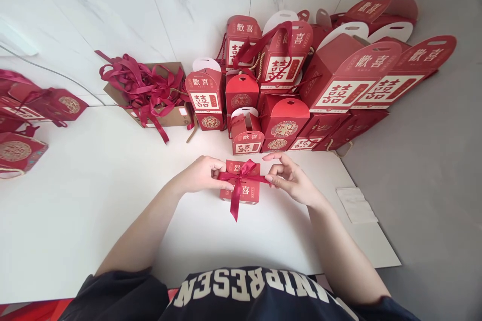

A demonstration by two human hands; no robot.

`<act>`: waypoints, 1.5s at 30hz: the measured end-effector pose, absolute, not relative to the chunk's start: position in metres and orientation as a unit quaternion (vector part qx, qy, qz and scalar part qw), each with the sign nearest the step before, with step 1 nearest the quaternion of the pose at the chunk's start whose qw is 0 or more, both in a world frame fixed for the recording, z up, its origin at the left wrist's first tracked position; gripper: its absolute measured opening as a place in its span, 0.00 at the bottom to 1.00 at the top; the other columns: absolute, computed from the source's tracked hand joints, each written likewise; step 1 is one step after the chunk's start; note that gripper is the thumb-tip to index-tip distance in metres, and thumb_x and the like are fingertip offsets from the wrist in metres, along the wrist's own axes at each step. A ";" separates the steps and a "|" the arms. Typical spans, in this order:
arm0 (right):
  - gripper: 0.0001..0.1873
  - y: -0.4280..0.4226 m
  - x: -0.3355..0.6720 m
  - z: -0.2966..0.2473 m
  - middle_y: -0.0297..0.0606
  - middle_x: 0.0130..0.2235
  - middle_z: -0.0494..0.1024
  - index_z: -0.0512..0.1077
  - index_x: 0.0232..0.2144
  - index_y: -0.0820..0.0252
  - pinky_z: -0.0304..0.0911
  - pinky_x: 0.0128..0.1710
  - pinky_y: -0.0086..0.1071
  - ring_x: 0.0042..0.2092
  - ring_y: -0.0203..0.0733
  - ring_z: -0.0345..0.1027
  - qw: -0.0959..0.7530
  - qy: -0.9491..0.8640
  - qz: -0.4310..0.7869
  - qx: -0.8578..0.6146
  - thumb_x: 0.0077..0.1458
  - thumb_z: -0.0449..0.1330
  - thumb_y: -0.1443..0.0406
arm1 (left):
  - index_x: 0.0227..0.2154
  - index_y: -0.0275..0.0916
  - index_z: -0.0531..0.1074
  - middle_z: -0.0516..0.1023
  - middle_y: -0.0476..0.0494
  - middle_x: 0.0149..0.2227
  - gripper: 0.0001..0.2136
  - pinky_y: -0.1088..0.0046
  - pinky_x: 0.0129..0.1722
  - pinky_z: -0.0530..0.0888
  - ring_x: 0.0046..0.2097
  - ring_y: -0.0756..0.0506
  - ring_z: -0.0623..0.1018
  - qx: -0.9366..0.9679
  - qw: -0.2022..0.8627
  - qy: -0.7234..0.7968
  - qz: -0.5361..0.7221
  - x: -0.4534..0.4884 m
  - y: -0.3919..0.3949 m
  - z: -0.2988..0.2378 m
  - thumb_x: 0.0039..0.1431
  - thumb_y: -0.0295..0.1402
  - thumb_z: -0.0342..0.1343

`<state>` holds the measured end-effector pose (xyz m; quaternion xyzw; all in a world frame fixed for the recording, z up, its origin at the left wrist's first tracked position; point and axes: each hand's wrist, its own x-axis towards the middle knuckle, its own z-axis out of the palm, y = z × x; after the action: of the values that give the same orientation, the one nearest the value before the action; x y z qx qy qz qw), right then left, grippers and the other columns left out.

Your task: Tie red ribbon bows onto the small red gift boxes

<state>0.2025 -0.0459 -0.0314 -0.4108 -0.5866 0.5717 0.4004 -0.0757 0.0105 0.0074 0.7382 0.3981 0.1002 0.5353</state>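
A small red gift box with gold lettering lies on the table in front of me. Across its top a dark red satin ribbon is tied in a bow, with one tail hanging over the front side. My left hand is closed at the box's left side, pinching the ribbon there between thumb and fingers. On the right, my right hand pinches the other end of the ribbon, its index finger raised. The ribbon stretches between both hands over the box.
Red boxes and bags are stacked along the wall at back right. A cardboard box of loose ribbons stands at back left. More red packages lie far left. A white cloth or tissue lies at the table's right edge.
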 end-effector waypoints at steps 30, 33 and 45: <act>0.20 0.005 0.169 -0.011 0.40 0.47 0.75 0.69 0.30 0.60 0.61 0.55 0.40 0.53 0.46 0.67 0.304 -0.685 0.557 -0.358 0.62 0.56 0.50 | 0.22 0.38 0.60 0.61 0.54 0.22 0.21 0.78 0.25 0.57 0.26 0.53 0.60 0.768 0.487 0.407 0.085 -0.073 0.003 0.018 0.48 0.44 0.65; 0.20 0.004 0.174 -0.011 0.41 0.51 0.75 0.69 0.28 0.61 0.60 0.56 0.41 0.56 0.48 0.66 0.284 -0.688 0.570 -0.347 0.60 0.59 0.50 | 0.22 0.37 0.60 0.60 0.55 0.22 0.21 0.78 0.25 0.58 0.26 0.53 0.60 0.761 0.495 0.409 0.097 -0.073 0.003 0.017 0.48 0.44 0.66; 0.17 -0.020 0.188 -0.036 0.42 0.55 0.68 0.74 0.29 0.60 0.55 0.61 0.41 0.57 0.46 0.64 0.364 -0.654 0.569 -0.340 0.62 0.59 0.54 | 0.23 0.35 0.66 0.67 0.53 0.24 0.19 0.77 0.27 0.65 0.28 0.52 0.68 0.700 0.580 0.401 0.108 -0.071 0.010 0.001 0.44 0.42 0.69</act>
<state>0.1876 -0.0200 -0.0360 -0.3401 -0.6541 0.5692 0.3640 -0.0711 0.0097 0.0015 0.7004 0.4014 0.1077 0.5802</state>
